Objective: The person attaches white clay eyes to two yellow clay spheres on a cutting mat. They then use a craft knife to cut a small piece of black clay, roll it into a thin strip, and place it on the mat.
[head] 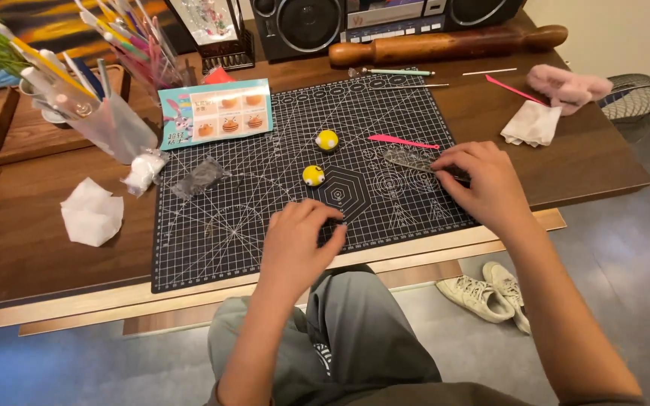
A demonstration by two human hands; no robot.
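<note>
Left hand (299,240) curls on the cutting mat (212,240); right hand (479,180) pinches a clear ruler (408,159).

A home hobby desk for craft work: a black gridded cutting mat (265,218) covers the wooden table (31,248), with clear cups of modelling tools (107,83) and a rolling pin (445,43). A boombox (370,19) stands behind, and sneakers (487,293) lie on the floor.

A wooden rolling pin (445,43) lies at the top, a cup of brushes (107,113) upper left, white sneakers (487,295) lower right, a crumpled tissue (92,213) left.
</note>
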